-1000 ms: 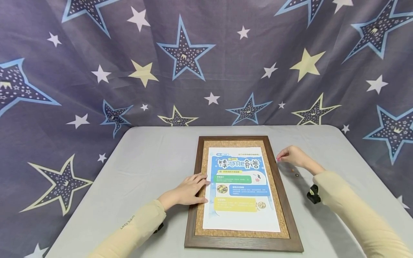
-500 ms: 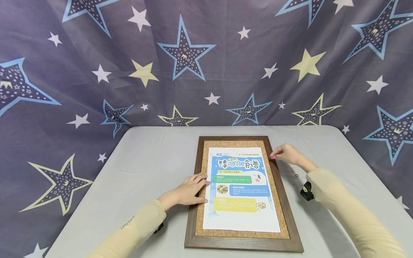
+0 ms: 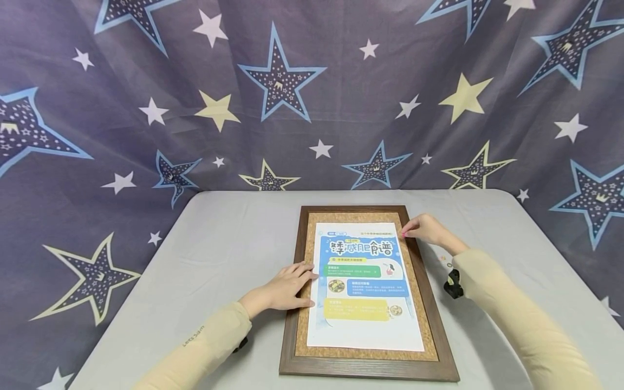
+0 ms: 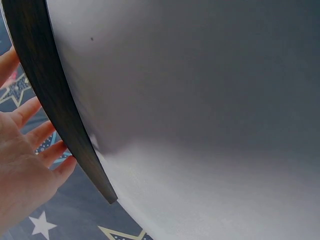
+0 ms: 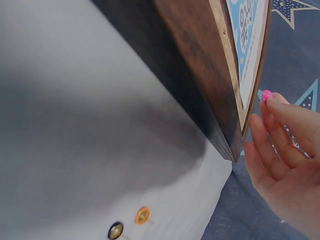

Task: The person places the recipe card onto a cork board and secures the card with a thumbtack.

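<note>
The head camera looks forward and down from above the near end of the framed corkboard [image 3: 369, 369], taking it in whole with the starry backdrop [image 3: 312, 97] beyond. The left wrist camera sits low and close at the framed corkboard's left side, facing its far end; the right wrist camera mirrors this. Head and right wrist views share its right edge and an orange pin [image 5: 142, 215] nearby.

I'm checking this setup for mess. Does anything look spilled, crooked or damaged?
Little stands out: the poster lies about square on the corkboard, and I see no spill or damage. The one oddity is a small dark speck on the plain grey tabletop beside the wooden frame; whether stain or crumb, I can't tell.
</note>
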The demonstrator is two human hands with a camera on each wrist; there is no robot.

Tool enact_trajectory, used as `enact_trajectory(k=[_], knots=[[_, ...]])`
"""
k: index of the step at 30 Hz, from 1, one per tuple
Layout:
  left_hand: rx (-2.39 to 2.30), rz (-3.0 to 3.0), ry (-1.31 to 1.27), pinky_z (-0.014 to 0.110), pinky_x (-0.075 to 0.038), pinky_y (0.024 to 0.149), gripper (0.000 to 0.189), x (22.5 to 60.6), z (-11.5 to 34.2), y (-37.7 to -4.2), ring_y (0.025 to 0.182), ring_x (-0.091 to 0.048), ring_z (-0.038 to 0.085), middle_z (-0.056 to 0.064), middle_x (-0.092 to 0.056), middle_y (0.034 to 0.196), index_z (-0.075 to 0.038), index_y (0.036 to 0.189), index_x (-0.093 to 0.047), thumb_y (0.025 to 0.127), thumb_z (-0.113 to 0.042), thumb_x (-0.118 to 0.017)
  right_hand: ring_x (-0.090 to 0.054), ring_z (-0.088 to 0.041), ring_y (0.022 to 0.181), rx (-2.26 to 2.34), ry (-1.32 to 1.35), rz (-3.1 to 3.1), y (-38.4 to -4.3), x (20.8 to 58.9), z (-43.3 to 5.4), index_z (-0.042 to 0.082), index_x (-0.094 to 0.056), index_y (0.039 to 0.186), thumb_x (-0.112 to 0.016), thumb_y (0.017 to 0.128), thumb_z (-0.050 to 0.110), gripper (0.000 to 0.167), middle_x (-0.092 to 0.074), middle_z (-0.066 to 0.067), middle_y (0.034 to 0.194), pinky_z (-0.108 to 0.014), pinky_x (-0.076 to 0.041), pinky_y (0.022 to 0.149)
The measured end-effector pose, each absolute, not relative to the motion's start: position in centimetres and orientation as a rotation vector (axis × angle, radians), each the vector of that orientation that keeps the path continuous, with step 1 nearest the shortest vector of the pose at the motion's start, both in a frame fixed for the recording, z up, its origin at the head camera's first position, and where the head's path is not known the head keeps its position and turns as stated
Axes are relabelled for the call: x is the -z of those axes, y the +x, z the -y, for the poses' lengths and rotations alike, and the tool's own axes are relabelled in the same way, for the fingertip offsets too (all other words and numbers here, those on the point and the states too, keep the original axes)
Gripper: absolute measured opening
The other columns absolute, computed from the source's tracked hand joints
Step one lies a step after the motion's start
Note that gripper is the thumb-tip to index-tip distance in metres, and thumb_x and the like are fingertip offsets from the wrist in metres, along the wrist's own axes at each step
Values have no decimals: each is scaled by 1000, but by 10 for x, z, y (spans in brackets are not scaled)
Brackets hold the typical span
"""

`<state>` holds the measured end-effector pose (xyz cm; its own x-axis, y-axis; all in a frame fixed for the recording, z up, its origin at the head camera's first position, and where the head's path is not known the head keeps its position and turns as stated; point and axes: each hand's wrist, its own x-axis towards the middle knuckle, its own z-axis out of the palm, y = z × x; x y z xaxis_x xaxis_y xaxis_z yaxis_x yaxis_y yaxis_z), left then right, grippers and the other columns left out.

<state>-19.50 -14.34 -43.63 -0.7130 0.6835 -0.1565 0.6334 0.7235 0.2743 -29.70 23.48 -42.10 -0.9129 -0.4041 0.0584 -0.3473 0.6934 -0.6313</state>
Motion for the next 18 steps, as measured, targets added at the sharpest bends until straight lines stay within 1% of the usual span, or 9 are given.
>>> enact_trajectory(k=[2,4,7,11,14,18], knots=[[-290,-2680,1037,49,-17,103,61,436,143,-195,131,-18,33,14,-25,141,-10,133,-39,85,-44,-53,-61,-27,80,1028,-629,-2806,-298,421,-232,-8,-68,83,-60,80,-2,10,-67,-16,80,-40,-46,75],[-286,-2678,1029,49,-16,104,61,435,143,-194,131,-17,32,13,-25,142,-10,133,-39,85,-45,-53,-61,-26,79,1033,-624,-2806,-300,421,-230,-7,-68,82,-60,79,-2,10,-67,-16,80,-40,-47,75],[-278,-2676,1021,48,-16,104,61,435,143,-194,131,-16,31,12,-24,142,-11,134,-38,85,-46,-52,-59,-20,75,1034,-614,-2813,-302,421,-226,-7,-68,80,-61,78,-1,9,-67,-15,79,-36,-46,73],[-288,-2678,1025,49,-16,104,61,436,143,-193,131,-17,32,13,-25,142,-11,133,-38,85,-45,-52,-55,-13,68,1038,-594,-2808,-304,422,-222,-7,-67,79,-63,77,0,9,-67,-16,78,-29,-45,66],[-288,-2680,1025,49,-16,104,61,436,143,-194,131,-17,31,12,-25,142,-11,133,-38,85,-45,-52,-52,-11,64,1035,-582,-2803,-306,424,-220,-8,-67,80,-63,78,0,9,-67,-17,79,-26,-43,62],[-286,-2682,1030,48,-16,104,61,437,143,-194,131,-17,31,12,-25,142,-11,133,-39,85,-45,-52,-52,-10,64,1028,-588,-2804,-309,428,-220,-8,-67,79,-63,77,-1,9,-66,-17,80,-26,-43,62]])
